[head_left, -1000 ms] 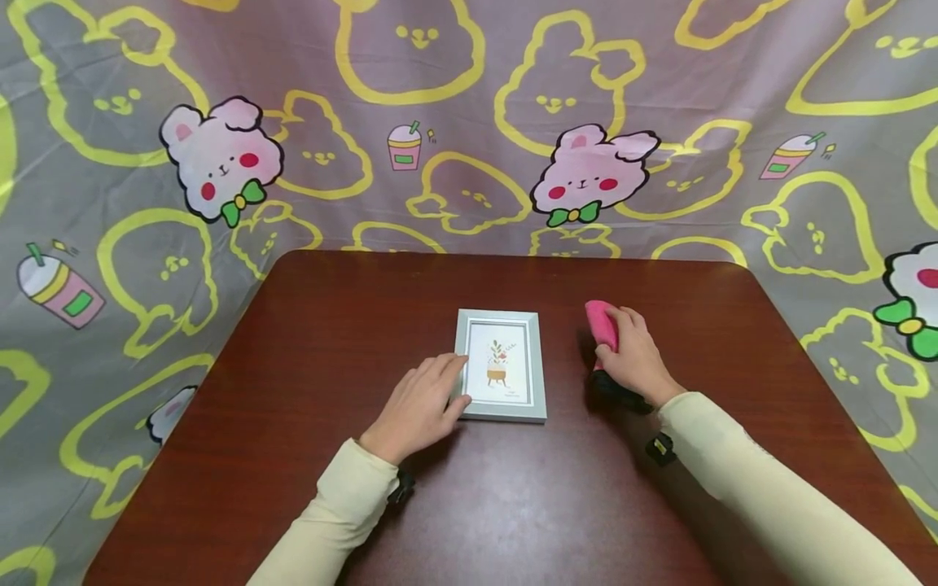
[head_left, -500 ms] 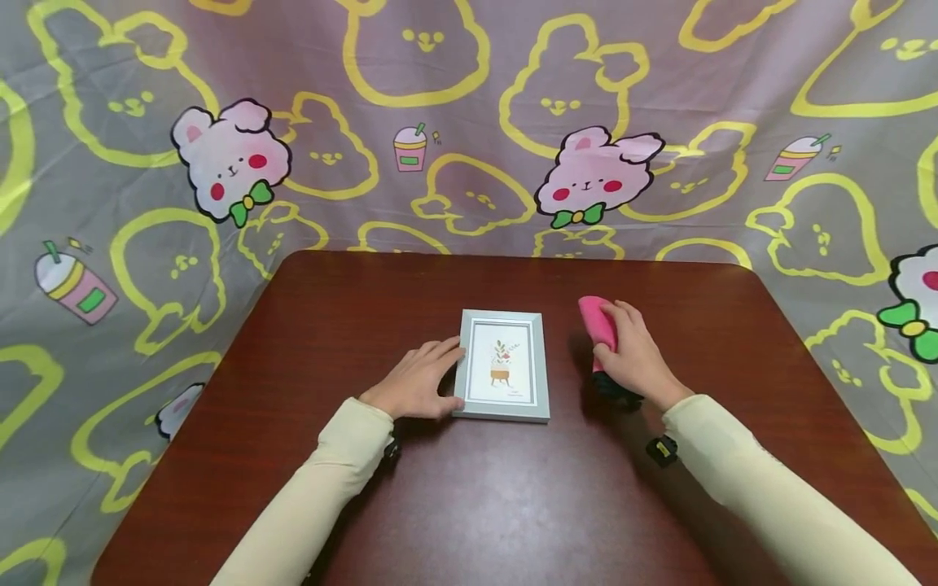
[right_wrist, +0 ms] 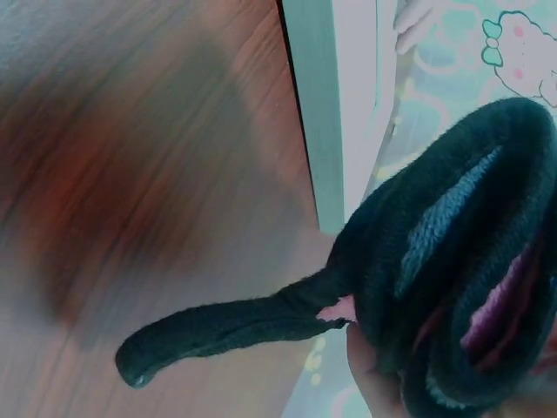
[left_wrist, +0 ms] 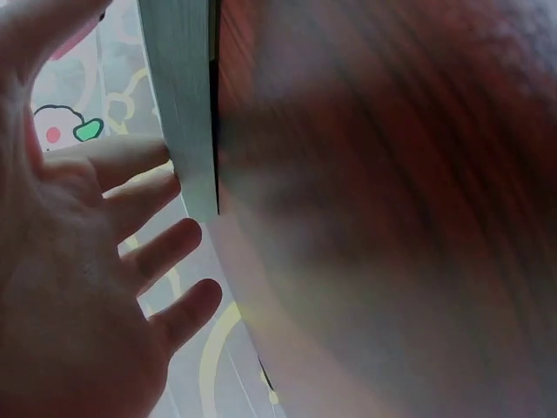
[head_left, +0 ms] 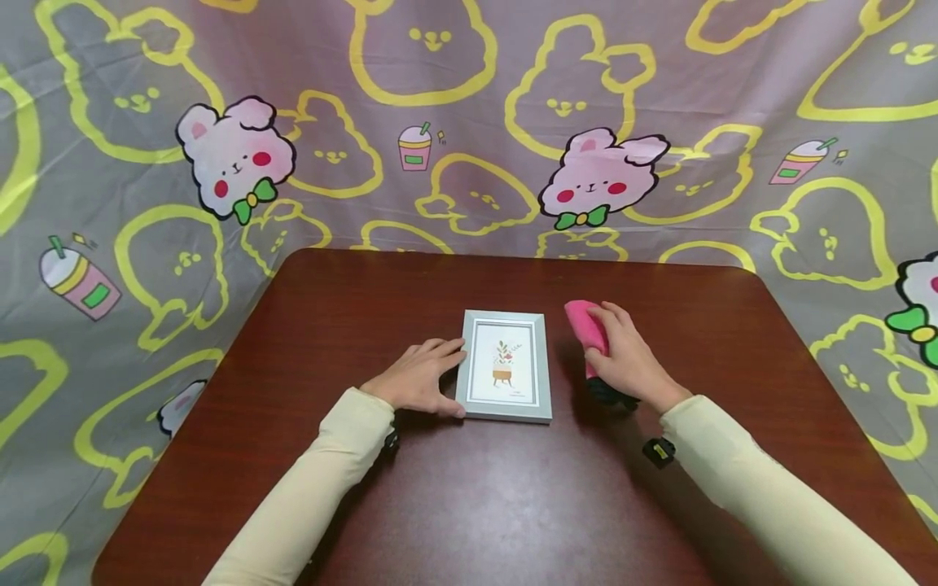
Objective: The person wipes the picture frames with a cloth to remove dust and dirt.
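Note:
A silver-grey picture frame [head_left: 545,366] lies face up on the table, showing a potted-plant picture. My left hand [head_left: 418,378] is spread along its left side, with fingertips against the edge and the thumb at the near left corner. In the left wrist view the frame's side edge [left_wrist: 183,104] meets some fingertips, while the others stand free. Just right of the frame, my right hand [head_left: 632,362] grips a folded pink cloth [head_left: 584,321] with dark trim. The right wrist view shows the cloth's dark folds [right_wrist: 383,252], pink and bluish layers inside, and one strip hanging out.
The reddish-brown wooden table [head_left: 469,505] extends around both hands. A patterned curtain [head_left: 454,73] with cartoon rabbits hangs behind it and along both sides.
My right hand has carried the pink cloth left, closer to the frame. The left hand has spread its thumb and fingers along the frame's left edge.

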`<state>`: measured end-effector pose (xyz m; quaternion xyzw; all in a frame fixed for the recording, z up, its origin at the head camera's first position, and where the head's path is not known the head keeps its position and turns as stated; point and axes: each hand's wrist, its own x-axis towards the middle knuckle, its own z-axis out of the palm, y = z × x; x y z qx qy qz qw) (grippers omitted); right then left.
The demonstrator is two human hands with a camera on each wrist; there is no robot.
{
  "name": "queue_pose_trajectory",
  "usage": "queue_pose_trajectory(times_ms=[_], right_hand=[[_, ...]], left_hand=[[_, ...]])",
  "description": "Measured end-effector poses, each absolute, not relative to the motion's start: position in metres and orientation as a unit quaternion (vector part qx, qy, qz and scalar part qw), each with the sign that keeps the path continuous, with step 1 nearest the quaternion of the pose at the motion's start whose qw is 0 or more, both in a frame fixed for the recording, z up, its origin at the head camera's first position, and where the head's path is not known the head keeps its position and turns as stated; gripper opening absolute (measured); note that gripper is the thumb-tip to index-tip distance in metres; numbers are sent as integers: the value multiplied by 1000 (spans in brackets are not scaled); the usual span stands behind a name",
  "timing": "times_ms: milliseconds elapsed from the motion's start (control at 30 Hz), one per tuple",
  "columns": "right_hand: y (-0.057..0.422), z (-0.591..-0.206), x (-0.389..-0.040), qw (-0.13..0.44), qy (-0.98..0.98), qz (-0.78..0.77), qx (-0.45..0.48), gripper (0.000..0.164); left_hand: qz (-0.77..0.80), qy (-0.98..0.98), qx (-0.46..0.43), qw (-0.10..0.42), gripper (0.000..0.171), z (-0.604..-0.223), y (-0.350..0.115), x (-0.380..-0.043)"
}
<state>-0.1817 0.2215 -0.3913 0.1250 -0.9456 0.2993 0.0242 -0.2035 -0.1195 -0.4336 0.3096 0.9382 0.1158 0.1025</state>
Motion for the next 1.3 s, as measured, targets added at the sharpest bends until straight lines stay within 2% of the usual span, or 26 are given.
queue_pose_trajectory(times_ms=[367,667,833,1000,1300], right_hand=[[192,-390,-200,-6,-956,256,143,68],[165,-422,-208,-7,-966,156,206,66],[166,-437,-206,4,-964,70,257,74],[170,-444,-207,10,-952,87,293,78],[175,-454,-213,2,-946,131,295,79]], left_hand=[[89,945,284,132,96,-421,-108,-202],[93,945,281,138,96,-420,-106,-200],[98,945,282,136,96,-420,-108,-199],[100,946,281,131,98,-424,-110,-201],[104,948,273,130,98,-429,-110,-199]])
